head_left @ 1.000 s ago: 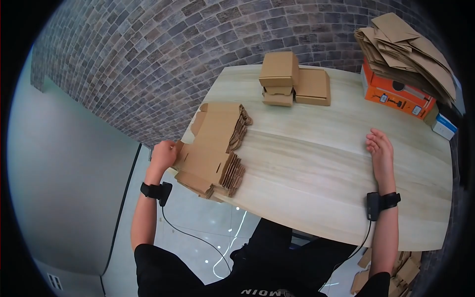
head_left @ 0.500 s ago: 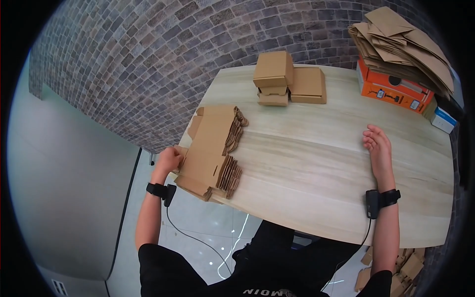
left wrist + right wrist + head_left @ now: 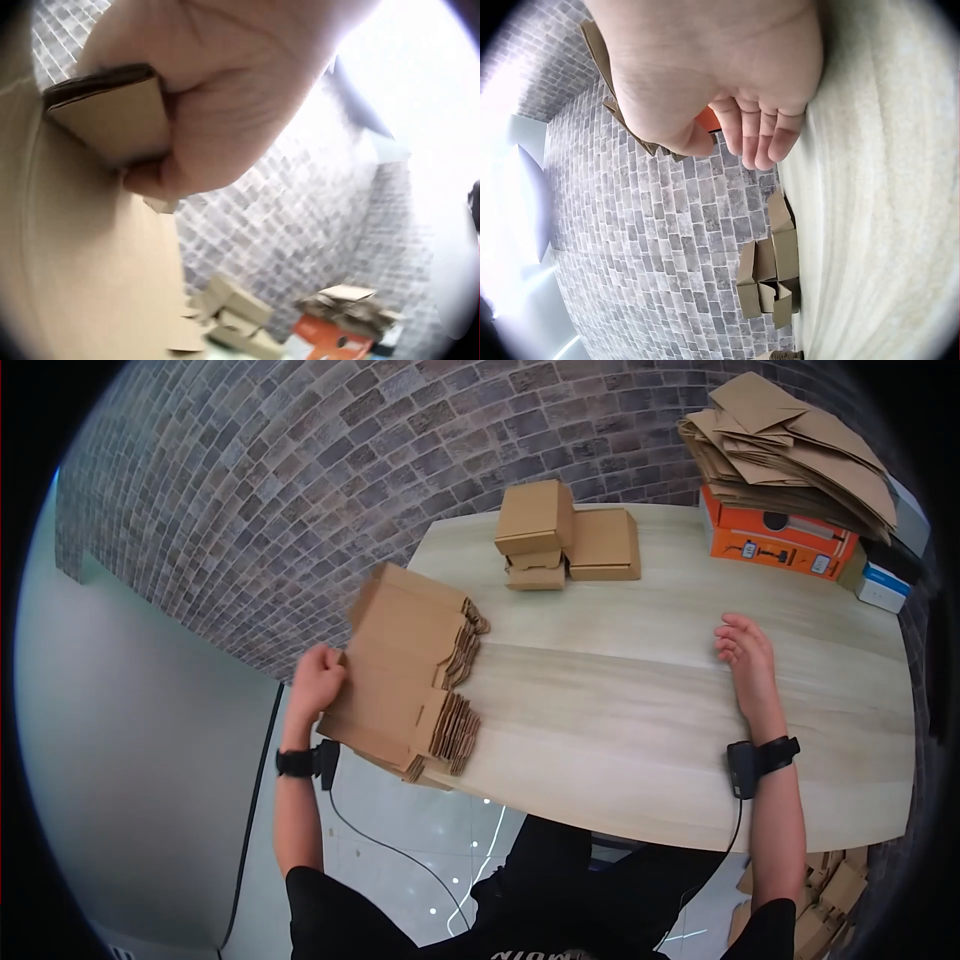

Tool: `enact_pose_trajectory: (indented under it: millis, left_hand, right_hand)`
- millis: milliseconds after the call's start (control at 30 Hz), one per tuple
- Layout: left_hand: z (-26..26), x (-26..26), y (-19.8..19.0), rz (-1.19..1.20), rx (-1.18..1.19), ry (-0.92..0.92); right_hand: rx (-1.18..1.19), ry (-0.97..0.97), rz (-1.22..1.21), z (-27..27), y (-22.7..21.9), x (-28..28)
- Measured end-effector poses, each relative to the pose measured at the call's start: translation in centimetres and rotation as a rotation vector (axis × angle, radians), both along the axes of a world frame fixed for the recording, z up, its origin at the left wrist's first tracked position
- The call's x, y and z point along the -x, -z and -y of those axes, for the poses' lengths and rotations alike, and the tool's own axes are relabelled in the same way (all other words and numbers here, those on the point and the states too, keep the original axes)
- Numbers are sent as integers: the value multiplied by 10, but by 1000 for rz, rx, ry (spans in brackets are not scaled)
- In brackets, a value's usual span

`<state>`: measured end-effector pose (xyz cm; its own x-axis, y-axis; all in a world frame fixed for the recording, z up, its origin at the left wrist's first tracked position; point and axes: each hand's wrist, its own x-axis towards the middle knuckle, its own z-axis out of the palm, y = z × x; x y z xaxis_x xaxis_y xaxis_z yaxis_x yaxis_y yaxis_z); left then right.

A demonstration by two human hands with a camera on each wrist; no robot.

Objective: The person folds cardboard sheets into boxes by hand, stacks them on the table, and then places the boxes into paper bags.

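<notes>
At the table's left edge my left hand (image 3: pixel 318 680) pinches the left side of the top flat cardboard sheet (image 3: pixel 385 670), whose left edge stands raised off the pile. The left wrist view has my left hand (image 3: pixel 217 97) with thumb and fingers round a folded flap (image 3: pixel 120 120) of that cardboard. Beneath lie the stacked flat sheets (image 3: pixel 455 730), their notched edges facing right. My right hand (image 3: pixel 750 665) rests on the table at the right, holding nothing, and its fingers (image 3: pixel 757 131) are loosely bent in the right wrist view.
Folded cardboard boxes (image 3: pixel 535 520) stand at the back middle of the table (image 3: pixel 600 710). An orange box (image 3: pixel 775 545) at the back right bears a heap of flattened brown cardboard (image 3: pixel 790 455), beside a small blue-and-white box (image 3: pixel 883 588). More cardboard (image 3: pixel 830 890) lies below the right edge.
The top sheet has lifted and shifted toward the left with my left hand gripping its side. My right hand stays resting on the table. The head view has shifted slightly.
</notes>
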<state>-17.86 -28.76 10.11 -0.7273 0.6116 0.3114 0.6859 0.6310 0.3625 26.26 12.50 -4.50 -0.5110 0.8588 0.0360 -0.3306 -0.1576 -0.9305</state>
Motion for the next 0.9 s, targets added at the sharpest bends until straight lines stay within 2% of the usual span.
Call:
enact_pose_trajectory:
  millis: [33,67,100,133,200,233,300,367,400,467,500,567,633,667,767,900]
  left_hand:
    - [-4,-13,-20,3,-132,74]
    - [-22,-55,-51,207,-287,81]
    - [-32,-75,-65,298,-453,96]
    - [-44,-94,-76,293,-468,111]
    - [-71,-128,-84,311,-727,318]
    - [-82,-136,-76,320,-737,344]
    - [-104,-148,-51,674,-749,484]
    - [-139,-179,-20,765,-757,498]
    - [-158,-192,-2,883,-757,489]
    - [-190,-208,27,988,-747,595]
    - [-204,-215,38,1008,-672,594]
    - [-219,-221,48,1029,-601,599]
    - [-226,-222,51,1145,-578,695]
    - [-228,-222,53,1149,-577,702]
    - [-234,-216,60,1209,-551,710]
    - [-246,-214,76,1333,-581,721]
  right_hand:
    - [3,-1,1,1,-1,1]
    - [-4,9,1,2,-1,1]
    - [-5,-10,31,2,1,1]
    - [-11,-27,58,2,1,3]
    - [-27,-36,59,4,1,4]
    - [3,-96,89,7,-1,4]
    - [48,-205,102,16,-17,2]
    - [78,-312,16,28,-32,-2]
    - [61,-281,30,31,-36,-4]
    - [198,-456,-206,33,-37,-7]
    - [192,-439,-194,29,-33,-9]
    - [-88,-429,82,17,-24,-9]
    - [-120,-401,159,11,-20,-8]
    - [-143,-380,230,11,-18,-9]
    - [-183,-280,243,14,-21,-6]
    - [-224,-262,344,18,-21,-3]
